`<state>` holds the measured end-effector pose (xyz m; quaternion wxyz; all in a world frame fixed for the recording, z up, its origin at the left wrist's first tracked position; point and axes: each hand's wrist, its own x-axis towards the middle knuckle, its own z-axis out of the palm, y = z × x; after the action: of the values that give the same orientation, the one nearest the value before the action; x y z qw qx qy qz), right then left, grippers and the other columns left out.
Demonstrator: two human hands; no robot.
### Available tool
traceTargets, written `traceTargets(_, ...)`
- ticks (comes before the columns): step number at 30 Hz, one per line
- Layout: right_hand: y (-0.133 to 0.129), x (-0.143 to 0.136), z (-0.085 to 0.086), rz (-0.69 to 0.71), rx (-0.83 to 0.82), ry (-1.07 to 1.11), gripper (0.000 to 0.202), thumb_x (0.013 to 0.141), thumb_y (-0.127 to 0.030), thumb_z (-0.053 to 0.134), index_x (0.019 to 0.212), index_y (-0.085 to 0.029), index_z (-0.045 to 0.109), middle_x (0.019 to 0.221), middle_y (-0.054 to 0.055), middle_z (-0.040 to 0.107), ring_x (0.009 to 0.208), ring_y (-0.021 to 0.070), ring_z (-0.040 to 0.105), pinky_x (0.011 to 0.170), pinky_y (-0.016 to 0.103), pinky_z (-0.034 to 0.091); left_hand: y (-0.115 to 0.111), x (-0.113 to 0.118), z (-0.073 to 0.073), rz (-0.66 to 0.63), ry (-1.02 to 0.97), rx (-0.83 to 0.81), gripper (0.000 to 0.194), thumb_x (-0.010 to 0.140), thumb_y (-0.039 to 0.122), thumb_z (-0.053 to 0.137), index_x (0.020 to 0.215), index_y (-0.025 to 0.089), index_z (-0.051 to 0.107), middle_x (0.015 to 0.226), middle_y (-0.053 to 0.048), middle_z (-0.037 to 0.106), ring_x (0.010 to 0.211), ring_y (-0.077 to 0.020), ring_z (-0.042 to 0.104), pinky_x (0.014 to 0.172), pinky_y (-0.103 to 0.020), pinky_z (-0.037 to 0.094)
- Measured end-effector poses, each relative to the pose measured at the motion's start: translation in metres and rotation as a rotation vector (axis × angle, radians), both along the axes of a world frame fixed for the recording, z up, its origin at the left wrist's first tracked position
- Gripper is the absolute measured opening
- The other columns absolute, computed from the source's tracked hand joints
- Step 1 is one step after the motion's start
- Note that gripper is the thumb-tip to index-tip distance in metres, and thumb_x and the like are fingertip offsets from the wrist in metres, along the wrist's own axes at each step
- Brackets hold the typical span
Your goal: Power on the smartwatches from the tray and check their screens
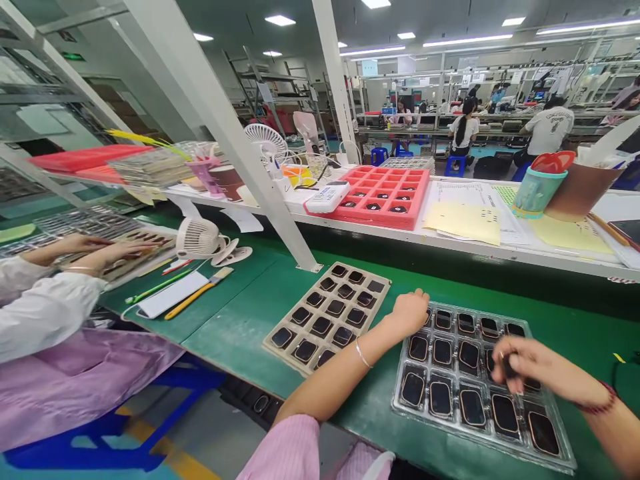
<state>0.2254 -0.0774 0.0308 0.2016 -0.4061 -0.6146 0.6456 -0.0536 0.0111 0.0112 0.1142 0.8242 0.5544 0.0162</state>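
Observation:
My left hand (411,313) is at the far left corner of a clear plastic tray (400,399), its fingers curled down there. A dark piece shows beside those fingers, but whether they grip it or the tray's edge is hidden. Over the right part of that tray, my right hand (525,365) pinches a dark smartwatch case (509,365), blurred by motion. Rows of black smartwatch cases with gold-coloured rims, such as one smartwatch case (473,407), fill the tray's visible pockets. Left of my forearm lies a beige tray (273,345) holding more black watch faces; my arm covers its near right corner.
A co-worker's hands (117,253) work over trays at the left. Between us are a small white fan (200,240), a brush (197,293) and a white pad (175,295). A shelf (450,243) behind carries a red foam tray (423,200), papers and a cup (537,190). A slanted post (250,160) meets the table.

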Motion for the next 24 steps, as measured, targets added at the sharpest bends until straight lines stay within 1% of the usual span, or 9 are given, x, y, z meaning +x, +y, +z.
traceTargets(3, 0.059, -0.03, -0.018, -0.162, 0.028, 0.098, 0.041, 0.082, -0.05, 0.061, 0.106, -0.017, 0.06, 0.098, 0.013, 0.071, 0.062, 0.0151, 0.064, 0.063, 0.032, 0.055, -0.007, 0.0, -0.005, 0.034, -0.094, -0.023, 0.036, 0.077, 0.024, 0.056, 0.111, 0.01, 0.054, 0.105, -0.019, 0.06, 0.099, -0.0343, 0.061, 0.081, -0.044, 0.047)
traceTargets(5, 0.089, -0.045, -0.033, -0.268, 0.138, 0.065, 0.044, 0.08, -0.053, 0.062, 0.104, -0.017, 0.06, 0.097, 0.013, 0.071, 0.065, 0.0173, 0.065, 0.063, 0.034, 0.056, -0.009, -0.003, -0.008, 0.066, -0.175, -0.045, 0.04, 0.075, 0.023, 0.058, 0.113, 0.012, 0.052, 0.104, -0.017, 0.061, 0.098, -0.0337, 0.061, 0.082, -0.044, 0.047)
traceTargets(9, 0.121, -0.055, -0.059, -0.332, 0.254, 0.033, 0.045, 0.077, -0.055, 0.063, 0.102, -0.018, 0.06, 0.093, 0.011, 0.071, 0.067, 0.0176, 0.064, 0.059, 0.031, 0.052, -0.01, -0.007, -0.014, 0.101, -0.4, -0.087, 0.032, 0.071, 0.019, 0.059, 0.103, 0.017, 0.058, 0.102, -0.012, 0.063, 0.099, -0.0305, 0.06, 0.085, -0.04, 0.045)
traceTargets(13, 0.126, -0.052, -0.069, -0.341, 0.31, 0.021, 0.042, 0.078, -0.053, 0.062, 0.101, -0.019, 0.06, 0.09, 0.01, 0.071, 0.066, 0.0176, 0.062, 0.056, 0.029, 0.049, -0.003, 0.003, -0.02, 0.106, -0.716, -0.149, 0.018, 0.078, 0.025, 0.053, 0.093, 0.018, 0.061, 0.098, -0.008, 0.064, 0.097, -0.0229, 0.061, 0.081, -0.031, 0.046)
traceTargets(15, 0.123, -0.051, -0.069, -0.341, 0.316, 0.025, 0.038, 0.078, -0.05, 0.062, 0.1, -0.019, 0.062, 0.088, 0.008, 0.071, 0.066, 0.0173, 0.063, 0.058, 0.03, 0.05, 0.006, 0.014, -0.023, 0.097, -0.883, -0.238, 0.022, 0.082, 0.029, 0.05, 0.096, 0.016, 0.06, 0.09, -0.007, 0.066, 0.082, -0.0178, 0.064, 0.066, -0.025, 0.046)
traceTargets(17, 0.119, -0.052, -0.07, -0.352, 0.31, 0.036, 0.035, 0.078, -0.047, 0.063, 0.099, -0.019, 0.062, 0.086, 0.007, 0.071, 0.064, 0.0169, 0.063, 0.059, 0.03, 0.05, 0.016, 0.026, -0.028, 0.091, -1.032, -0.348, 0.028, 0.083, 0.031, 0.048, 0.102, 0.013, 0.058, 0.084, -0.007, 0.066, 0.063, -0.0124, 0.062, 0.052, -0.021, 0.041)
traceTargets(20, 0.113, -0.053, -0.07, -0.371, 0.281, 0.069, 0.033, 0.077, -0.045, 0.064, 0.097, -0.019, 0.064, 0.084, 0.006, 0.071, 0.06, 0.016, 0.062, 0.056, 0.029, 0.05, 0.025, 0.035, -0.038, 0.1, -1.207, -0.478, 0.035, 0.082, 0.032, 0.05, 0.108, 0.01, 0.057, 0.083, -0.009, 0.067, 0.048, -0.0067, 0.054, 0.044, -0.018, 0.033)
traceTargets(22, 0.11, -0.052, -0.07, -0.384, 0.252, 0.106, 0.034, 0.076, -0.044, 0.065, 0.098, -0.019, 0.064, 0.085, 0.007, 0.071, 0.06, 0.0158, 0.062, 0.056, 0.029, 0.05, 0.026, 0.033, -0.044, 0.098, -1.291, -0.549, 0.041, 0.082, 0.034, 0.051, 0.114, 0.009, 0.056, 0.083, -0.01, 0.067, 0.048, -0.0069, 0.054, 0.044, -0.018, 0.033)
traceTargets(24, 0.108, -0.049, -0.068, -0.395, 0.219, 0.155, 0.038, 0.077, -0.044, 0.065, 0.106, -0.019, 0.063, 0.091, 0.008, 0.071, 0.066, 0.0169, 0.064, 0.06, 0.03, 0.052, 0.025, 0.029, -0.048, 0.081, -1.355, -0.606, 0.048, 0.083, 0.034, 0.051, 0.124, 0.011, 0.051, 0.084, -0.011, 0.068, 0.057, -0.0099, 0.06, 0.048, -0.018, 0.038)
